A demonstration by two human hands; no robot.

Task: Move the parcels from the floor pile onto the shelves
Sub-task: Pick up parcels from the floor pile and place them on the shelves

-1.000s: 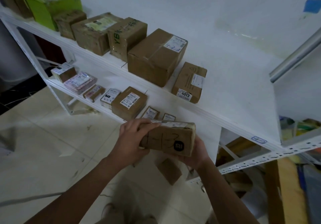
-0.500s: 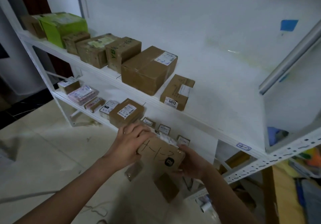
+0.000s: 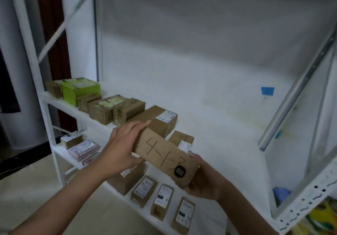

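I hold a long brown cardboard parcel [image 3: 164, 154] marked "4-1-3" with a black logo, tilted, in front of the white shelves. My left hand [image 3: 122, 149] grips its upper left end, fingers over the top edge. My right hand [image 3: 202, 181] cups its lower right end from beneath. The parcel hovers level with the upper shelf [image 3: 218, 129], just before the row of brown boxes [image 3: 155, 119] and a small flat box [image 3: 181, 139] that stand there.
A green box [image 3: 80, 88] and more brown boxes line the upper shelf's left part; its right half is bare. The lower shelf [image 3: 60, 150] carries several small labelled parcels [image 3: 162, 200]. A slanted metal brace [image 3: 295, 94] stands at the right. Tiled floor lies lower left.
Both hands have lifted the parcel from lower-shelf height up to the upper shelf's level and tilted it. The view has risen, showing more of the wall.
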